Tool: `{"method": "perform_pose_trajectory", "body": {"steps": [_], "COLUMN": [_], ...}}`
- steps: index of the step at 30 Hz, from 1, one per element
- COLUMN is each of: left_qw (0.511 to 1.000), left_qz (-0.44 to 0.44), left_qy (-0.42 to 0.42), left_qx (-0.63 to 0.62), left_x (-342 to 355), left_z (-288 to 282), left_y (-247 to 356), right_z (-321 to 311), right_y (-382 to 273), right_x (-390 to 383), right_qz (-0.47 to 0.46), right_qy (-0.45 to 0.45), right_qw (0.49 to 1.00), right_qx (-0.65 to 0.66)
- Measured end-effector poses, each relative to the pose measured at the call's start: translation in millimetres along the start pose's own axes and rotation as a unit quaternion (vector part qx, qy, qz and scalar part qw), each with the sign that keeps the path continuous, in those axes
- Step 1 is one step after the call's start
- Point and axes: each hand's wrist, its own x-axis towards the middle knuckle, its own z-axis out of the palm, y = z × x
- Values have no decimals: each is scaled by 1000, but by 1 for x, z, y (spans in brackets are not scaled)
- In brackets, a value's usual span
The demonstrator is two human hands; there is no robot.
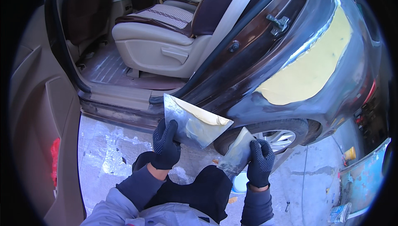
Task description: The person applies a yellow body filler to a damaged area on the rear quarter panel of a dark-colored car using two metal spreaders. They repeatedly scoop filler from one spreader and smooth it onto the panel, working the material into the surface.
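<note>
My left hand [166, 147], in a dark dotted glove, is closed on a wide metal putty spreader [188, 126]. A ridge of pale yellow filler [207, 116] lies along its upper edge. My right hand [261, 161], gloved the same way, grips a second putty spreader [237, 152], narrower in view and smeared grey. The two blades are apart, in front of the car's rear wheel [282, 138]. Beyond them, a large smooth patch of yellow filler [311, 70] covers part of the dark rear fender [356, 76]. Neither hand touches the car.
An open car door [45, 114] stands at the left, with the rear seat [153, 47] showing inside the doorway. Between my right forearm and knee, a white round container [239, 182] sits on the floor. To the right are a yellow container [350, 154] and a worn teal panel [365, 180].
</note>
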Motion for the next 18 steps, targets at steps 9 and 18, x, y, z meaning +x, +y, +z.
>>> {"method": "perform_pose_trajectory", "body": {"steps": [9, 18], "left_qw": [780, 915], "left_qz": [378, 66], "left_qy": [-79, -155], "left_qx": [492, 368], "left_x": [-9, -18], "left_z": [-14, -9], "left_y": [5, 60], "right_z": [35, 80], "right_y": [19, -2], "right_x": [17, 10], "right_qz": [18, -106], "right_qy": [9, 26], "right_qw": [1000, 989], "right_qx": [-22, -102]}}
